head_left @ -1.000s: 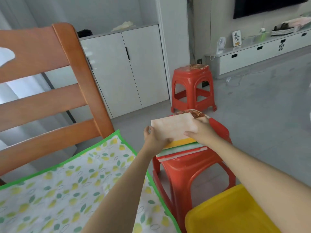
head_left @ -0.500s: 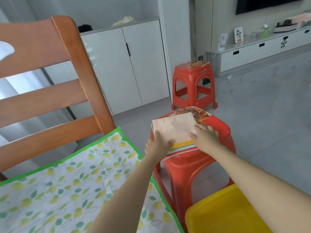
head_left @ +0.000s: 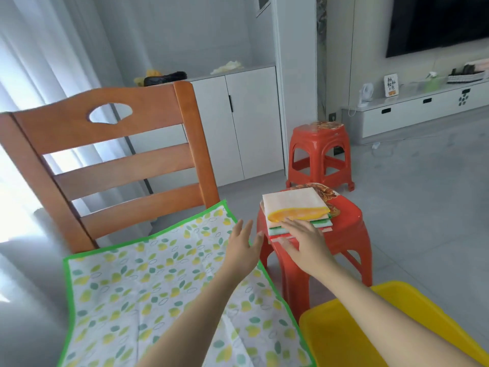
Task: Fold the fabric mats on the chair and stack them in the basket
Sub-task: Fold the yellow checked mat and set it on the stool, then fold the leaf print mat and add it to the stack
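Yellow basket (head_left: 375, 335), at 5 o'clock, nearest: smooth, rigid plastic with rounded corners; only part of the rim and wall shows, and the inside is hidden by the right forearm.

Unfolded mat (head_left: 169, 295), at 7 o'clock: thin, flat fabric, white with a lemon-and-leaf print and a bright green binding, faint creases crossing it. It lies spread on the seat of the wooden chair (head_left: 113, 165), which has an orange-brown varnished back of three slats and a cut-out top rail.

Left hand (head_left: 242, 246), near centre: fingers straight and spread, holding nothing, hovering over the far right corner of the unfolded mat.

Right hand (head_left: 304, 241), just right of centre: flat and relaxed, gripping nothing, fingertips at the near edge of the folded stack.

Folded stack (head_left: 293, 207), at 1 o'clock: several mats in a squarish pile, pale peach on top with an orange underside curling out, green, white and red edges below. It sits on the near red stool (head_left: 346, 221), glossy moulded plastic with a patterned top.

Second red stool (head_left: 320, 152), farther off at 1 o'clock, before white cabinets.

Judgement: the stack looks finished and the printed mat is next. Pinch two adjacent corners, carry them to the opposite edge, align the green binding, then smooth outward with flat palms; the limp cloth is likely to shift unless one hand pins it.
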Motion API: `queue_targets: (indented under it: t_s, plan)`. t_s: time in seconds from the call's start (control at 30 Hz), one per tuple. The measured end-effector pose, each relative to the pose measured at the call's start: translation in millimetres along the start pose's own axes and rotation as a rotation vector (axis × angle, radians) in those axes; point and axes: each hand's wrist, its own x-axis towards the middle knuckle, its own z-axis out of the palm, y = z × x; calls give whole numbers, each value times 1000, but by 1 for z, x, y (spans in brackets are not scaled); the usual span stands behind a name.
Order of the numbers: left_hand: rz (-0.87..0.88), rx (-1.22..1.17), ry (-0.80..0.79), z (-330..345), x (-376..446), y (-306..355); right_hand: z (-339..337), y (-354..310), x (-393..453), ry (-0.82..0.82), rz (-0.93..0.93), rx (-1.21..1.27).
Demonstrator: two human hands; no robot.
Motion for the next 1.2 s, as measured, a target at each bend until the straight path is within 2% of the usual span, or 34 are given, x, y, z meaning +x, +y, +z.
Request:
queue_targets:
  t_s: [0.3,0.53,0.6,0.8,0.9,0.97,1.2]
  plan:
    - [-88,-3,7,-41,-118,-59,39,-60,-74,-181,-162,133]
    - [-236,216,-71,-40,-188,-134,68,-76,-102,-501,-154,38]
    - [-218,263,-80,-41,-195,-147,79,-77,-107,-572,-168,1]
    - [-187,299,-169,-47,-191,-178,96,-84,-109,-651,-277,-47]
    - [-156,173,-68,-53,-187,-186,101,-86,-110,-789,-309,-45]
    - [-134,71,-60,-57,-189,-184,102,-87,-110,-835,-305,-13]
    - [16,75,-179,-66,-211,-178,98,-91,-114,-781,-336,54]
